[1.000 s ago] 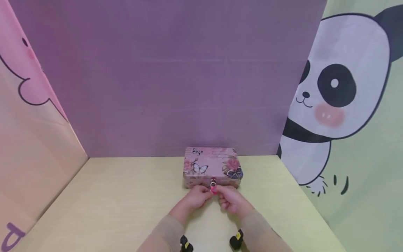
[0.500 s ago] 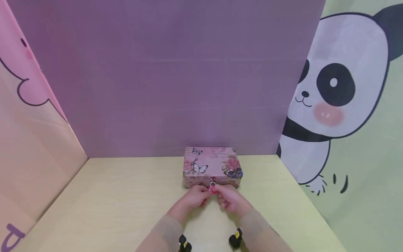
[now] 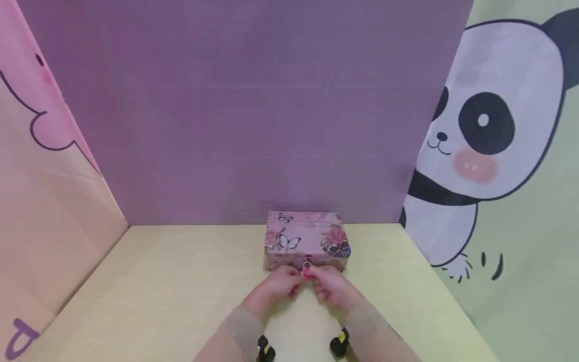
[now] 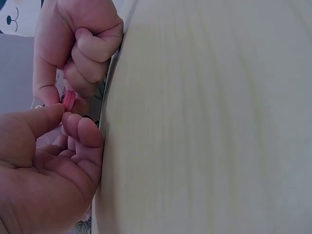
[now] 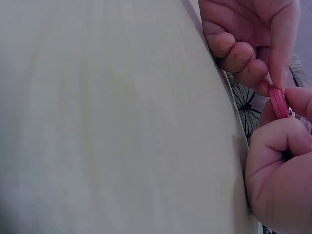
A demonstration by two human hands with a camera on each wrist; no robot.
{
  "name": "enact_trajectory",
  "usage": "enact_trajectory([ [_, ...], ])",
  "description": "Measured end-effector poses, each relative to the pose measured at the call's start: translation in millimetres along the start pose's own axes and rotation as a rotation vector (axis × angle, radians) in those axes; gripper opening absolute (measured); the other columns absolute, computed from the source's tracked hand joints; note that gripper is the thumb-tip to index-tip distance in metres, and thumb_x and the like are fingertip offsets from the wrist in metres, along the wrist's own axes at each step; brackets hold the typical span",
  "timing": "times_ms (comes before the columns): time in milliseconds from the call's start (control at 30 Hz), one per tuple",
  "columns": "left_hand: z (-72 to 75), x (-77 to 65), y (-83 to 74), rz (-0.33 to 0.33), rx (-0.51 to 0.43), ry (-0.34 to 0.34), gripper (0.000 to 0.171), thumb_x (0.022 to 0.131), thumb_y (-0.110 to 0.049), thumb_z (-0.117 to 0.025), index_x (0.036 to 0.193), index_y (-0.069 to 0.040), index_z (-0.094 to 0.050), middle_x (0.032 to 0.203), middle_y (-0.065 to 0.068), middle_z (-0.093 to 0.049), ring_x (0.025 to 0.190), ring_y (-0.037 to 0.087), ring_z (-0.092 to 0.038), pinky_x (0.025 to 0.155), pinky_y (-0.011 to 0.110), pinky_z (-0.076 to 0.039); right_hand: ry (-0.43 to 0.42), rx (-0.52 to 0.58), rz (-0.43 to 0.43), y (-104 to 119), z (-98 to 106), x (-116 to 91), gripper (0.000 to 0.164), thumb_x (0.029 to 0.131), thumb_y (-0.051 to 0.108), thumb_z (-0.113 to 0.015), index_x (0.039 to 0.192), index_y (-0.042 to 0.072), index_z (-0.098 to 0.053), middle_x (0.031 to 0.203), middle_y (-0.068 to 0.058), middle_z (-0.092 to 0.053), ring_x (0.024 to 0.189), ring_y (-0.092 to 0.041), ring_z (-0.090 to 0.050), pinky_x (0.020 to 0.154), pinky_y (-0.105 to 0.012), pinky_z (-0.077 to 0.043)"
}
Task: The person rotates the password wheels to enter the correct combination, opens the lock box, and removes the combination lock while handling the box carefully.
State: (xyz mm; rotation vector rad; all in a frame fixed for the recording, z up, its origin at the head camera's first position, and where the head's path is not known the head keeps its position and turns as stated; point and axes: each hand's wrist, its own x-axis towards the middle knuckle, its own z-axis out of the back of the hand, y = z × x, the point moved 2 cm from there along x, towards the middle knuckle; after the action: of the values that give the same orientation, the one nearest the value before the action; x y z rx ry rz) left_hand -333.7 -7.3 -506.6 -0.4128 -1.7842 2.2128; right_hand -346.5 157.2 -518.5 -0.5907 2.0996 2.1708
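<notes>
A pink box (image 3: 307, 232) with printed butterflies and roses stands with its lid down at the back of the table. From the clasp on its front hangs a small pink padlock (image 3: 307, 273) with a silver shackle. My right hand (image 3: 331, 285) pinches the padlock's body between thumb and bent index finger, the other fingers curled in. On the opposite side, my left hand (image 3: 282, 282) holds the padlock's edge (image 5: 278, 101) between thumb and index fingertips. In the left wrist view only a pink rim of the padlock (image 4: 69, 100) shows between the fingers.
The pale wooden table (image 3: 181, 281) extends to both sides of the box. A purple backdrop (image 3: 253, 110) rises right behind it. Side panels carry a panda drawing (image 3: 520, 65) at right and a pink figure (image 3: 56, 130) at left. Black straps (image 3: 339, 344) show near the wrists.
The head view shifts very slightly; both hands stay at the padlock and the box stays in place.
</notes>
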Motion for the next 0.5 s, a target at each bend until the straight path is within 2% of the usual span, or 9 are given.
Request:
enact_trajectory([
  [233, -1.6, -0.3, -0.3, 0.006, 0.009, -0.005, 0.025, 0.098, -0.006, -0.060, 0.079, 0.010, -0.059, 0.060, 0.002, -0.049, 0.052, 0.014, -0.048, 0.050, 0.024, -0.043, 0.024, 0.008, 0.001, -1.9, 1.0, -1.5, 0.016, 0.092, 0.024, -0.067, 0.083, 0.011, -0.066, 0.058, 0.009, -0.033, 0.049, -0.007, -0.027, 0.043, -0.022, -0.025],
  [500, -1.3, -2.1, -5.2, 0.021, 0.043, -0.018, 0.028, 0.098, -0.010, -0.063, 0.077, 0.008, -0.059, 0.061, 0.003, -0.050, 0.053, 0.014, -0.049, 0.051, 0.024, -0.044, 0.038, -0.012, 0.020, -0.2, 0.8, -5.5, 0.019, 0.095, 0.028, -0.067, 0.083, 0.013, -0.066, 0.058, 0.008, -0.033, 0.048, -0.008, -0.027, 0.042, -0.022, -0.025],
])
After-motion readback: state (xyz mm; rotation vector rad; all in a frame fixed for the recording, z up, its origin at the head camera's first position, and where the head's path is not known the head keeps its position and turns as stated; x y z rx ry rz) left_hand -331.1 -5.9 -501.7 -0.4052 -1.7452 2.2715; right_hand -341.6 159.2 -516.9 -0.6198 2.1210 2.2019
